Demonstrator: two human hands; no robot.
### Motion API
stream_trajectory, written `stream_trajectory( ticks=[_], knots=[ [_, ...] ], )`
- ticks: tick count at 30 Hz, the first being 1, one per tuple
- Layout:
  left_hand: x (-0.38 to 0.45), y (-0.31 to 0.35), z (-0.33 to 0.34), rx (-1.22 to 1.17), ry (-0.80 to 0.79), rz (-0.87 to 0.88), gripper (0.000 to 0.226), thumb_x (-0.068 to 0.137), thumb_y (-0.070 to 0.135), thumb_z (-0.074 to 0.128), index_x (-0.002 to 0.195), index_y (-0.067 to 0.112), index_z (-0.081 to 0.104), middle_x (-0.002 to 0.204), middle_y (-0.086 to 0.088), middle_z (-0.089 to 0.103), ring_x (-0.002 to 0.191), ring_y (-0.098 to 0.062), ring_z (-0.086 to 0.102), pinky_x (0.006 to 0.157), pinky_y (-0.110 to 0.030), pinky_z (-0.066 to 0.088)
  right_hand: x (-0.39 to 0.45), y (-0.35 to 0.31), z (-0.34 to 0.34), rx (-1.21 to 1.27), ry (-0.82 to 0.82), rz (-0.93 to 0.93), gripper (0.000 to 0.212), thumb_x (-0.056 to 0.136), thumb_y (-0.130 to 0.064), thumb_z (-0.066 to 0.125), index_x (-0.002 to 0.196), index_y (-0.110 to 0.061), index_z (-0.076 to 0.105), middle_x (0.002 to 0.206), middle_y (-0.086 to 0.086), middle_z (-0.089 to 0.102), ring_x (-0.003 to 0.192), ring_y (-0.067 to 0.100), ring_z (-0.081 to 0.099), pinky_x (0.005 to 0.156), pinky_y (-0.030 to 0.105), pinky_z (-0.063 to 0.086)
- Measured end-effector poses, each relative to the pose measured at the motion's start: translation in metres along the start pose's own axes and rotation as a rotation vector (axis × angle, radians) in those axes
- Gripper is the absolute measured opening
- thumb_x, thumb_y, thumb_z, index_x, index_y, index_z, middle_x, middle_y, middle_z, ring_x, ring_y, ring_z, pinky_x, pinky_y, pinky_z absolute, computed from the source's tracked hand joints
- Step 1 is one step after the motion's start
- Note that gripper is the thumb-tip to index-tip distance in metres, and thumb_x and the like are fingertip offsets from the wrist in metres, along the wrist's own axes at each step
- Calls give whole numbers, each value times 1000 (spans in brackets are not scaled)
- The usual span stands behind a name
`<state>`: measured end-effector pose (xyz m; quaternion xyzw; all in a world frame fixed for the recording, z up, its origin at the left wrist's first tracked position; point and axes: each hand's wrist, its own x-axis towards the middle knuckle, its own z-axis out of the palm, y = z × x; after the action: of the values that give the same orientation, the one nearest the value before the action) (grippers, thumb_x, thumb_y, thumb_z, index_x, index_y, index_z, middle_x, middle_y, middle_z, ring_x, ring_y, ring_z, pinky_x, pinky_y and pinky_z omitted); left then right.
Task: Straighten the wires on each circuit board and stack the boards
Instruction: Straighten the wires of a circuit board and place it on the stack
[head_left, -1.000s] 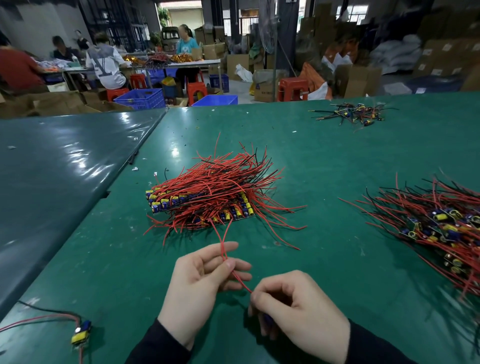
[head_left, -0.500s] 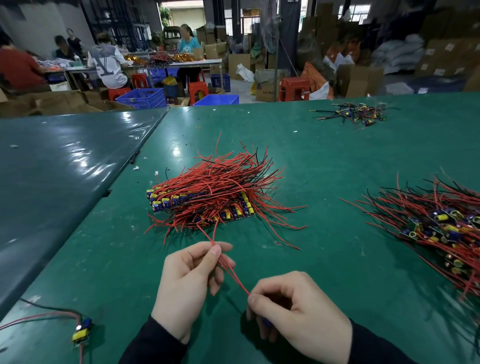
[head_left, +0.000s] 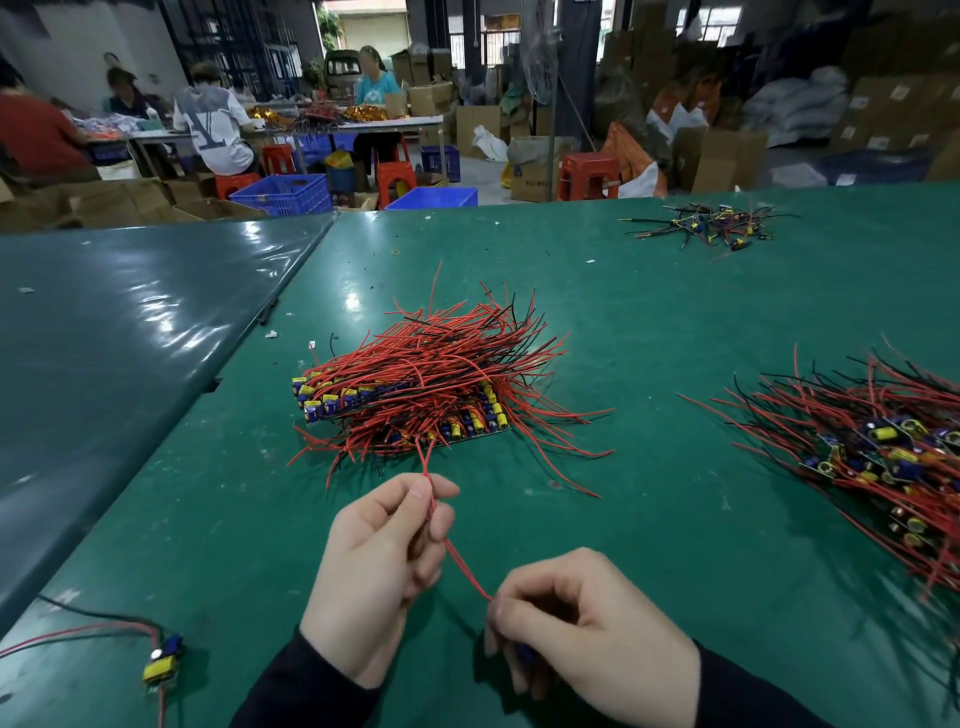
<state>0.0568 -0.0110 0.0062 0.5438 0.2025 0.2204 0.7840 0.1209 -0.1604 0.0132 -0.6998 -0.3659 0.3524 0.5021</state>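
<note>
Your left hand pinches the red wires near their free ends; your right hand grips the small circuit board, mostly hidden under curled fingers. Both are low over the green table, just in front of the stacked boards.

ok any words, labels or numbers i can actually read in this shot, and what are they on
"LV"-like large letters, partly creased: back of the grey-white shirt of a seated person.
Dark print on the cardboard box by the red stool: too blurred to read.
White labels on stacked cartons: too small.
Circuit boards: nothing legible.
</note>
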Motion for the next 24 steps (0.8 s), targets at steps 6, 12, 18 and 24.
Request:
stream_trajectory(
  ticks=[6,12,18,24],
  knots=[
    [-5,0,8,152,33,130,25,82,21,54,73,-2,52,48,0,28,35,-5,19,33,-11,17,0,6,4,-47,-30,12,21,81,-15,55,66,-19,69,52,-3,62,48,14,56,52,27,48],
    [-3,-3,3,246,92,153,32,95,20,47,77,2,67,48,-4,44,31,-10,31,35,-12,22,-1,5,5,-64,-23,-6,21,81,-15,55,65,-19,68,53,-1,62,49,15,57,52,27,49],
    [1,8,-7,-142,-9,-143,36,81,26,51,89,-3,69,57,-5,52,35,-8,34,33,-13,23,-1,-3,2,148,-137,12,24,86,-13,53,66,-16,66,52,-1,61,43,8,53,50,18,45],
    [5,15,-12,-211,30,-143,27,74,16,58,88,-2,73,61,-2,56,39,-2,39,32,-10,31,2,-6,-5,405,-220,-4,24,84,-19,51,66,-15,67,52,-1,62,41,9,51,45,17,41]
  ],
)
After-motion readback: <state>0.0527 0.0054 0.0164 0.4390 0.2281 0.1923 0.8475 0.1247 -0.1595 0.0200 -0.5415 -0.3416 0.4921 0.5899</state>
